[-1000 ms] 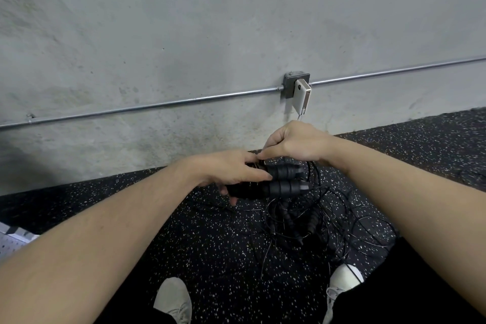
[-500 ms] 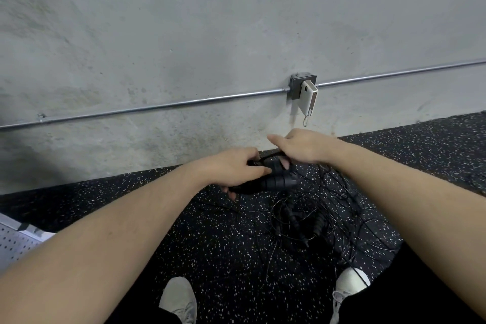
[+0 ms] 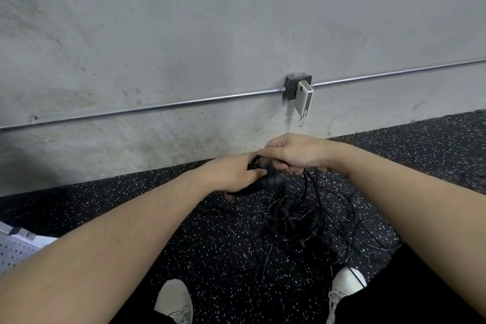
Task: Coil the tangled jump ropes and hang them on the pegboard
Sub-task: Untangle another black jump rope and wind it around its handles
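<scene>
Black handles (image 3: 265, 183) gripped by left hand (image 3: 231, 175), right hand (image 3: 294, 154) pinching cord (tangle (image 3: 302, 221) below may snag if pulled)

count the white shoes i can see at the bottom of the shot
2. One white shoe sits at bottom centre on the speckled floor; the other white shoe is at lower right beside the dark trouser leg, with rope cords lying across it. Both are partly cut off.

head cam | looks forward-down | near both hands (image 3: 265, 166), floor (image 3: 184, 231), wall (image 3: 210, 21)
</scene>
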Demonstrator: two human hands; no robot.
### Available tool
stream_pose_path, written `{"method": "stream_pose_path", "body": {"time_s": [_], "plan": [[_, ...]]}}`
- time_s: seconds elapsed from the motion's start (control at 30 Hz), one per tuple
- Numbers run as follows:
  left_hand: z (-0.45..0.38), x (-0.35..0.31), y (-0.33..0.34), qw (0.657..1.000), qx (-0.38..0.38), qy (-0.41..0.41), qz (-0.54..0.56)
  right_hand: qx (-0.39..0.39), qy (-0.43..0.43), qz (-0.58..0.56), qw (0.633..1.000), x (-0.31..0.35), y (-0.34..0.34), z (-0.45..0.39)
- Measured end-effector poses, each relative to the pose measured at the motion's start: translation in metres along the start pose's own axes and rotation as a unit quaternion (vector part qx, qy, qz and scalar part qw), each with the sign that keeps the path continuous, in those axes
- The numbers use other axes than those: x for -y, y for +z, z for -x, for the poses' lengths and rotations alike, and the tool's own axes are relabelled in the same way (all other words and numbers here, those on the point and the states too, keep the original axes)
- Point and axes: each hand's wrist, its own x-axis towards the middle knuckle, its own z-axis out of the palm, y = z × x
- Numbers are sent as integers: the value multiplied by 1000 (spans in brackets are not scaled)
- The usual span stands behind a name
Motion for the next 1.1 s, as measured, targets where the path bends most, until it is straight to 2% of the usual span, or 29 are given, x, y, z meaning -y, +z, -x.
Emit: {"method": "stream_pose_path", "body": {"time_s": [0.07,0.17,0.3,0.4,0.57,0.7,0.8,0.93,1.03,1.1], "plan": [[-3,1,-2,999,-25,-5,48,-23,-6,-25,999,1,0,-1],[-6,1,-3,987,-58,-58,141,-67,-25,-58,996,5,1,-3],[-6,3,-1,933,-55,-125,332,-113,-25,5,993,13,11,-7],[-1,1,-1,902,-50,-145,403,-108,-9,11,994,18,13,-7],[9,-8,-3,849,-14,-128,513,-135,10,-26,990,20,1,-2],[5,-5,-5,818,-64,-106,562,-125,-21,-7,992,24,1,3],[4,-4,-7,791,-74,-94,601,-116,-30,-21,993,24,2,5],[5,-7,-10,753,-90,-87,646,-98,4,-16,995,20,-3,9],[7,-8,-17,723,-112,-70,678,-95,36,-63,993,17,-8,11],[10,-8,-20,717,-105,-47,687,-99,46,-104,989,16,-14,14]]}}
